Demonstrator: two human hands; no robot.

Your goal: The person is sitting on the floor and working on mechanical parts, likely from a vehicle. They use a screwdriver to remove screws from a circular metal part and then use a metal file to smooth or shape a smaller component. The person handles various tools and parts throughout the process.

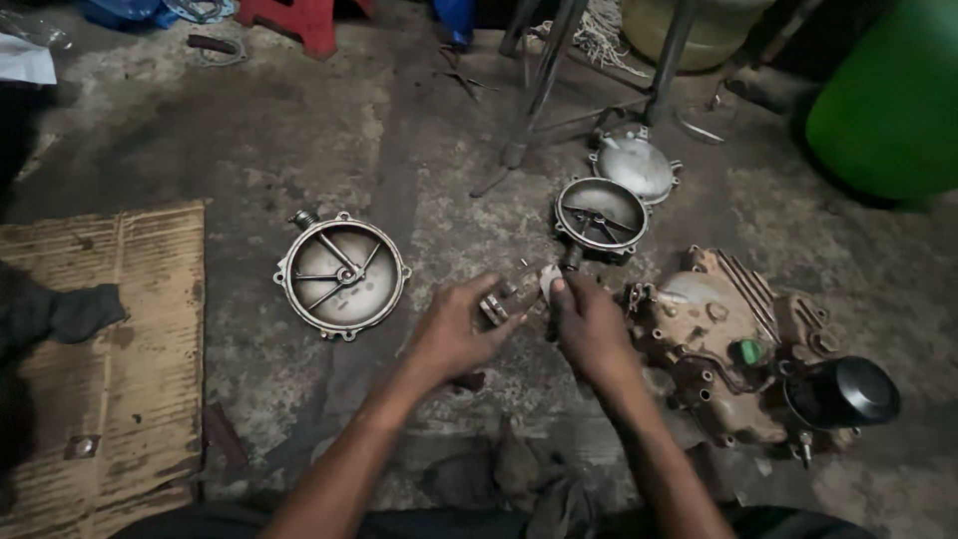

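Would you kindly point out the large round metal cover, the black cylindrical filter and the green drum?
Large round metal cover (341,276): head view, centre hub.
Black cylindrical filter (846,392): head view, glossy side.
Green drum (891,100): head view, curved wall.

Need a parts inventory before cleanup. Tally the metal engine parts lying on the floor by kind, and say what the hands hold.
Round metal covers: 3, one large, one smaller open, one domed
Engine casing: 1
Black cylindrical filter on the casing: 1
Small metal part, held by left hand and right hand: 1
Total: 6
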